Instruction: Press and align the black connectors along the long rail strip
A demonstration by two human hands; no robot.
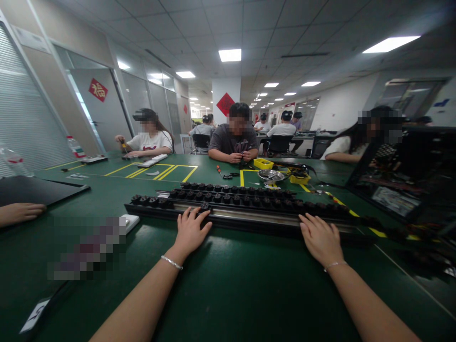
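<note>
A long black rail assembly (249, 213) with a silver strip and rows of small black round parts (228, 195) lies across the green table (228, 294) in front of me. My left hand (190, 230) rests flat on the rail's near edge, fingers spread, fingertips at one black part. Further right, my right hand (320, 237) lies palm down on the same rail edge, fingers apart. Neither hand grips anything. Each wrist wears a thin bracelet.
A co-worker's hand (19, 212) rests at the left edge near a black panel (35, 189). Across the table sit several people, with a metal bowl (270, 176), yellow bins (262, 163) and a screwdriver (219, 169). A black open case (402, 180) stands at right.
</note>
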